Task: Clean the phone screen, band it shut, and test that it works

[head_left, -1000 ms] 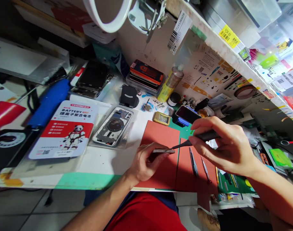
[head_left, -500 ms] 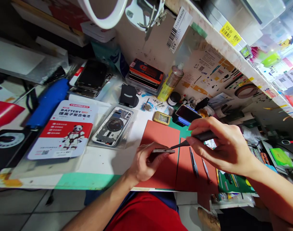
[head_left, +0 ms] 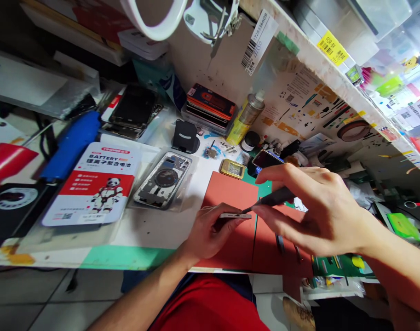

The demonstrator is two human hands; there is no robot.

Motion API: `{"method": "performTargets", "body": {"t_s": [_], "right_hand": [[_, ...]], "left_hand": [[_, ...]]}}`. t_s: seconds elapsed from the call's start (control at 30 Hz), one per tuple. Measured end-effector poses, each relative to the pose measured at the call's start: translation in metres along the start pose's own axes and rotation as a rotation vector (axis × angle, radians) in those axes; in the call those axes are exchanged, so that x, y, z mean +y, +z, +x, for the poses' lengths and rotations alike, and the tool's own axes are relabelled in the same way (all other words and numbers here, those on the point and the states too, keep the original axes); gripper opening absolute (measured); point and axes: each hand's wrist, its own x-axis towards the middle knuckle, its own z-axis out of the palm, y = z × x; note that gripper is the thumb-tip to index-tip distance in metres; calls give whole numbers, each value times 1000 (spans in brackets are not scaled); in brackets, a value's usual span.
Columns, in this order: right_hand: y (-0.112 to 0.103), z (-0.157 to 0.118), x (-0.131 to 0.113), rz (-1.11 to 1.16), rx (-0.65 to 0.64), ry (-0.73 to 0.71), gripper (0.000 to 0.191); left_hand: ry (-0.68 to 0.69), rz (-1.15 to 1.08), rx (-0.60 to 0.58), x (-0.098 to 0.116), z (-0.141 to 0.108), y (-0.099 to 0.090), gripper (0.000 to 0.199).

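A thin silver phone held on edge, a dark screwdriver tip set against its bottom end.

The left hand pinches the slim silver phone edge-up above the red rubber work mat, thumb and fingers pressed along its sides. The right hand grips the dark-handled screwdriver between curled fingertips, its point touching the phone's end. A slip looks the likeliest trouble: held at this slant, the tip could skate off and scratch the frame, or a loosened screw could drop among the spare tools lying beside the mat.
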Motion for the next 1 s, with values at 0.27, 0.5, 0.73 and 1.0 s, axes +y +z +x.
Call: {"method": "performTargets", "body": {"t_s": [0.27,0.5,0.73,1.0], "right_hand": [[6,3,-1,-98,44,-75,17],[2,7,0,-89,21,-73,20],[5,7,1,-92,51,-63,17],[5,7,3,-74,35,-66,18]], "left_hand": [[22,11,9,4,5,-1,3],[24,24,11,4,4,0,3],[23,10,0,6,5,0,5],[22,21,5,3,5,0,5]]}}
